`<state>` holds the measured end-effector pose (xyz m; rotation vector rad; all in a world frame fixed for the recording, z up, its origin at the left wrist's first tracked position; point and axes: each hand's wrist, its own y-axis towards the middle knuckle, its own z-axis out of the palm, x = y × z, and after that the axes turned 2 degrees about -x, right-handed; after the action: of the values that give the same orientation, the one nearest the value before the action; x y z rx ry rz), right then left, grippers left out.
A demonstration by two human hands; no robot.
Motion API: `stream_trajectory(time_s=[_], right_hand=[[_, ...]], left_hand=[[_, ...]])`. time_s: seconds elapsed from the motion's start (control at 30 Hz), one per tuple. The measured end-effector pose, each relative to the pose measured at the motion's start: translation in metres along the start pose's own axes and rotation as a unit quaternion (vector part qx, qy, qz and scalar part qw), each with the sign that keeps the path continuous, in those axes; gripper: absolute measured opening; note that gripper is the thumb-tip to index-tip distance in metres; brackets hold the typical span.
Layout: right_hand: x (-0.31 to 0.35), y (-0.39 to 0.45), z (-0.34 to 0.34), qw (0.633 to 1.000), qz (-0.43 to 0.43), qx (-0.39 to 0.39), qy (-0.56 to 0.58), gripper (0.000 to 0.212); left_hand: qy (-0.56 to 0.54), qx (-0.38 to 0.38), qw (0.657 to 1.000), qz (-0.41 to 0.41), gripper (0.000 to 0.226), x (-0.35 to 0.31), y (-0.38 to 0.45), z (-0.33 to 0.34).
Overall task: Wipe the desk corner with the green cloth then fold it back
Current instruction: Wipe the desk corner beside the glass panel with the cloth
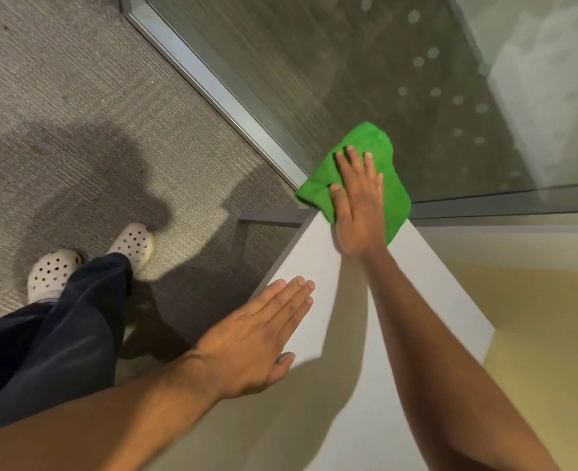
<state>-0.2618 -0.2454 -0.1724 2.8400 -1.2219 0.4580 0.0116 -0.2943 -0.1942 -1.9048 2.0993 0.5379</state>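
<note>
Left hand [247, 338]: one, grip spread flat on desk [348, 385] | right hand [357, 205]: one, grip spread, pressing one green cloth [365, 144]

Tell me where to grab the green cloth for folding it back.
Pinch the green cloth at its free far edge beyond the right hand, coming from above. That part lies loose past the desk corner, while the palm pins the rest flat.

The white desk [342, 351] is carrying three items. The green cloth [359, 154] is lying bunched on its far corner, overhanging the edges. The right hand [357, 205] is pressing flat on the cloth. The left hand [257, 331] is resting flat at the desk's left edge.
</note>
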Motion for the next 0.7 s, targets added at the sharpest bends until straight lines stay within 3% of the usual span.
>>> stream_trajectory(time_s=[0.17, 0.3, 0.47, 0.7], right_hand=[[-0.026, -0.033, -0.009, 0.986, 0.158, -0.051, 0.024, 0.062], [-0.03, -0.078, -0.006, 0.969, 0.243, -0.034, 0.017, 0.067], [0.008, -0.105, 0.006, 0.98, 0.201, -0.004, 0.001, 0.064], [0.06, -0.135, 0.025, 0.995, 0.09, 0.041, -0.009, 0.062]], left_hand=[[0.008, 0.016, 1.0, 0.005, 0.086, 0.002, -0.002, -0.001], [0.02, 0.024, 0.999, 0.008, 0.085, 0.0, -0.002, 0.003], [0.014, 0.005, 1.0, 0.001, 0.087, 0.002, 0.001, -0.001], [-0.006, -0.025, 0.996, -0.088, 0.097, 0.002, -0.002, -0.006]])
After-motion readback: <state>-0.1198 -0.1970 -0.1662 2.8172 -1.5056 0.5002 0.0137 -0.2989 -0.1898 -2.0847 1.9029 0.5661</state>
